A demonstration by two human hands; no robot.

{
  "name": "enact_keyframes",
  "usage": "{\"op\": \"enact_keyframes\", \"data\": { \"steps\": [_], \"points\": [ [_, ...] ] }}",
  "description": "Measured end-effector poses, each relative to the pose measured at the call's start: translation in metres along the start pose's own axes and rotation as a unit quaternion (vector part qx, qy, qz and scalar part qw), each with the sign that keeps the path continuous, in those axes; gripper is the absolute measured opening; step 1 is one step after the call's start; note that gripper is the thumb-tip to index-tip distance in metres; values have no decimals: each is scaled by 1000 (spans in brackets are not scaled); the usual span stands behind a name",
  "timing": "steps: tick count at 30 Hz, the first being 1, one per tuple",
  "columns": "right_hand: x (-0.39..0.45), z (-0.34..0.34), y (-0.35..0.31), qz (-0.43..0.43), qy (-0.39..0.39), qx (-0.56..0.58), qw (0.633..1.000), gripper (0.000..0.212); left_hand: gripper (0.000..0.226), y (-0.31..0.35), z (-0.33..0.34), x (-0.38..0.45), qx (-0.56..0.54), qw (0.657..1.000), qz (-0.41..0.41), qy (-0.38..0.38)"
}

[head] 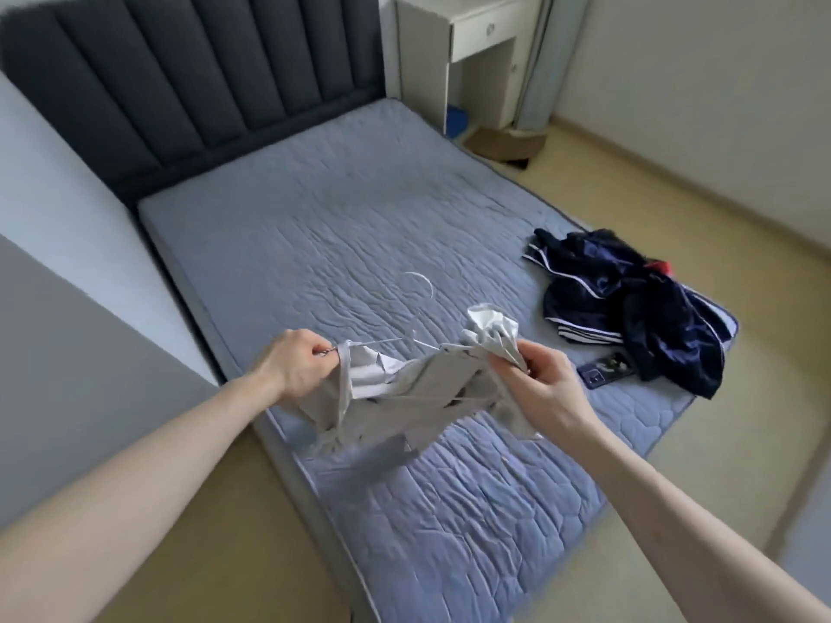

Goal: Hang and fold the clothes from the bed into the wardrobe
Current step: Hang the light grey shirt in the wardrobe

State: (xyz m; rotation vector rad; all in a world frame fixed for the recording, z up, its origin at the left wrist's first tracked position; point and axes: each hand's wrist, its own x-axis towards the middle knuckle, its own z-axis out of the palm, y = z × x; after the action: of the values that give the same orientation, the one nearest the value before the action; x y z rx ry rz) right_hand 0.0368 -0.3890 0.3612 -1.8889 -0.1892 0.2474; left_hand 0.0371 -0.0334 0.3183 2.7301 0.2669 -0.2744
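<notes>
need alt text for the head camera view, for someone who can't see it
A person's left hand and right hand hold a light grey garment on a thin white wire hanger above a blue quilted mattress. A heap of dark navy clothes with white stripes and a dark phone lie near the mattress's right edge.

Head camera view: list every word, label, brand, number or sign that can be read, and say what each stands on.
No text reads anywhere in this view.
Dark rectangular phone on the grey-blue quilted mattress: pale marks on its face, too blurred to read.
Crumpled navy garment with white stripes: stripes only, no lettering visible.
White drawer front: a small mark or knob, no lettering legible.
</notes>
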Motion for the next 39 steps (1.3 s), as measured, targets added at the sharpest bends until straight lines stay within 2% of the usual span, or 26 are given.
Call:
{"op": "enact_keyframes", "data": {
  "steps": [5,8,11,15,18,21,22,24,26,27,28,29,31,33,34,35,39],
  "points": [
    [-21,15,-101,-92,-67,-42,993,25,42,4,-56,-33,-36,999,-1,33],
    [-38,27,-143,-130,-114,-115,978,33,43,7,-84,-52,-79,995,-8,60],
    [-66,46,-173,-209,-164,-211,941,46,46,6,-108,-71,-112,991,-7,78],
    [-89,78,-206,-277,-269,-217,897,42,40,10,-130,-102,-178,980,17,83],
    [-97,99,-220,-296,-303,-310,851,34,45,15,-142,-125,-230,966,47,106],
    [-104,95,-220,-250,-338,-446,791,8,55,12,-159,-144,-273,950,52,145],
    [-108,87,-221,-229,-315,-474,790,14,59,10,-168,-151,-279,946,54,157],
    [-110,62,-227,-211,-220,-455,837,36,62,7,-183,-161,-287,939,68,178],
    [-101,34,-239,-276,-46,-401,872,32,61,7,-198,-169,-289,934,88,191],
    [-89,21,-246,-318,45,-375,870,30,60,7,-207,-173,-289,932,96,199],
    [-74,8,-253,-337,104,-356,865,33,59,8,-214,-176,-289,930,102,205],
    [-57,-3,-260,-331,130,-356,864,42,59,9,-221,-179,-287,928,106,214],
    [-29,-15,-273,-257,92,-382,883,55,59,10,-232,-186,-283,924,117,231],
    [-15,-13,-279,-192,3,-364,911,28,58,11,-242,-190,-275,924,126,235],
    [-12,-9,-281,-192,-32,-356,914,21,58,11,-247,-191,-267,927,123,234],
    [-11,-3,-281,-212,-58,-349,911,24,57,11,-251,-191,-253,932,117,231],
    [-7,21,-285,-297,-101,-328,891,27,51,13,-266,-191,-188,953,97,218]
  ]
}}
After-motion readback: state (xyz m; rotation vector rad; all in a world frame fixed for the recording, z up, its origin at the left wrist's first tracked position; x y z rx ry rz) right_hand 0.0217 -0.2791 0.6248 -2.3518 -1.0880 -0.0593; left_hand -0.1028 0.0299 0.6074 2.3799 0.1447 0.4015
